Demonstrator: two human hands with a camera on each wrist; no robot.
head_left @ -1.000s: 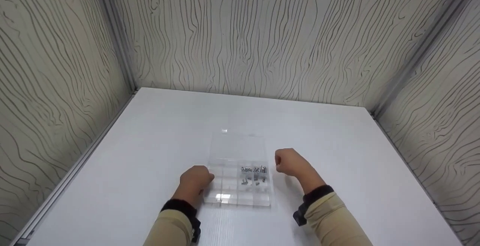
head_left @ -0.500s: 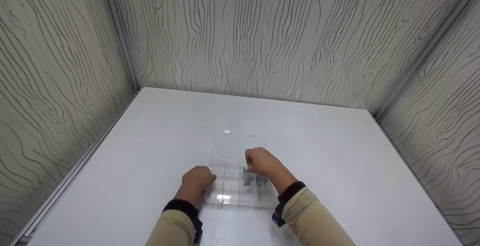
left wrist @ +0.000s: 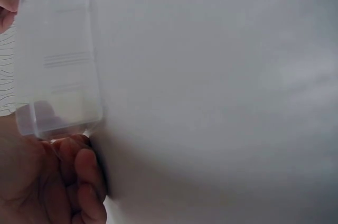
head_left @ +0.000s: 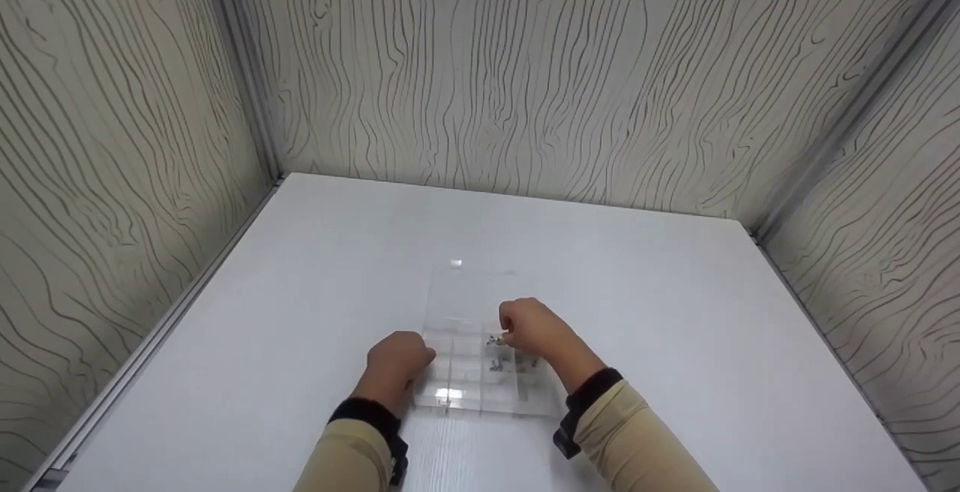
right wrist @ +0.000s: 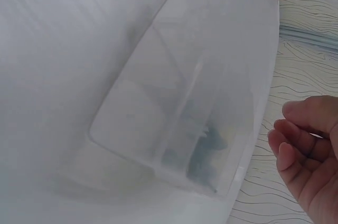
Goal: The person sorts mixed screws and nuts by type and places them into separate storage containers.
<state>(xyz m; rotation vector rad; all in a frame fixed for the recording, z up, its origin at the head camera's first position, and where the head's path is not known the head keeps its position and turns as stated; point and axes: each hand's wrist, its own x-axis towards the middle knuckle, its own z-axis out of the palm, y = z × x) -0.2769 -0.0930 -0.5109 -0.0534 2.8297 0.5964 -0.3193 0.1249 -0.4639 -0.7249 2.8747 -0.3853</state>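
Note:
A clear plastic compartment box [head_left: 499,400] lies on the white table, its lid [head_left: 466,293] folded back flat on the far side. Small silvery screws [head_left: 496,365] sit in its right-hand compartments; others appear empty. My left hand [head_left: 397,361] grips the left side wall, thumb over the edge, fingers curled outside in the left wrist view. Over the far right compartments hovers my right hand [head_left: 534,327], hiding part of the screws. Its fingers are bent with the thumb close to the index finger [right wrist: 281,124] in the right wrist view. Whether a tiny piece sits between them is unclear.
The white tabletop [head_left: 337,252] extends around the box. Patterned wood-grain panels [head_left: 480,87] enclose it at the back and both sides, with grey metal posts [head_left: 244,64] in the corners.
My right hand has moved left from beside the box to above its far right compartments, then shifted slightly right. The left hand keeps its grip on the box.

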